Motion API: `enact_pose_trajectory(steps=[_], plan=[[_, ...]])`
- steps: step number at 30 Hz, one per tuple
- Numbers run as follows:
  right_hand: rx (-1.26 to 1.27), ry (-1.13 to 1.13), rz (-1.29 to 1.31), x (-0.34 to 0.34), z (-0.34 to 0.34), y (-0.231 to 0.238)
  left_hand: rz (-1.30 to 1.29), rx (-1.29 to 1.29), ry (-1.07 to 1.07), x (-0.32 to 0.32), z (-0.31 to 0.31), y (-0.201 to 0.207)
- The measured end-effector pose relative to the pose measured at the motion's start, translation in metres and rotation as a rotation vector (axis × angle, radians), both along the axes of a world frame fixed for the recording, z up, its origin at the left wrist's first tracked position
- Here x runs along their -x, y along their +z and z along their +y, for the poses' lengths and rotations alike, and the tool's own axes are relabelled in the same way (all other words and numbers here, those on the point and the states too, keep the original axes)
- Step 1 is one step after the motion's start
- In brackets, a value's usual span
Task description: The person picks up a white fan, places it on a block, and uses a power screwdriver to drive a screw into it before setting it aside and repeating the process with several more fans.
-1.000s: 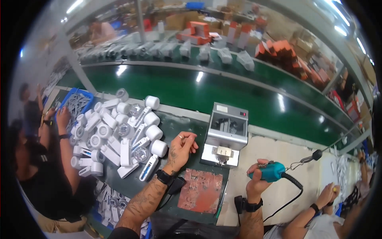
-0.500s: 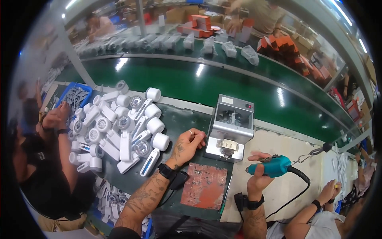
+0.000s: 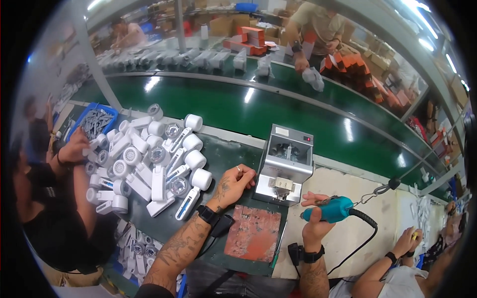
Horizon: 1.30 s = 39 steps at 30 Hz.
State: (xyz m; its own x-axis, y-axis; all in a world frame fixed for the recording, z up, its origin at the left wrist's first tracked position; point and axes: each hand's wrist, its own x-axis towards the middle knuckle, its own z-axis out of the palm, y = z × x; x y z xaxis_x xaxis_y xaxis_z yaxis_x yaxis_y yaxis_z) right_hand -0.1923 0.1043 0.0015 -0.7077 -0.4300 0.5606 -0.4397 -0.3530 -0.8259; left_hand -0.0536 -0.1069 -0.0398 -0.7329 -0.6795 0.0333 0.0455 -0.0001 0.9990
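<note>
Standing at far left, a blue plastic basket (image 3: 113,114) is filled with slim grey parts; below, white round-headed units (image 3: 135,253) are crowded in a blue crate (image 3: 183,284). The left hand (image 3: 232,187) is loosely curled beside the silver screw feeder (image 3: 287,171); whether anything is pinched cannot be told. Above the pale board (image 3: 357,233), the teal electric screwdriver (image 3: 334,209) is gripped by the right hand (image 3: 314,232); it is judged rigid, moderately heavy, partly borne by its hook (image 3: 381,189), best held around the body

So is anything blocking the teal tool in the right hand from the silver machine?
Nothing visible. The right hand holds the teal tool close by; between its tip and the silver machine only pale board shows. The black cord loops off rightward.
</note>
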Motion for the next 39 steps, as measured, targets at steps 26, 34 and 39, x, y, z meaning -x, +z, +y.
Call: enact_pose_trajectory(steps=[26,34,39], plan=[[-0.006,0.103,-0.123,0.002,0.012,-0.015,-0.017,0.011,0.037,0.007,0.006,0.004],[-0.025,0.139,-0.167,-0.003,0.015,-0.007,-0.007,0.027,0.031,0.001,0.008,0.005],[-0.032,0.111,-0.165,-0.005,0.016,0.001,-0.02,-0.007,0.012,0.006,0.009,0.004]])
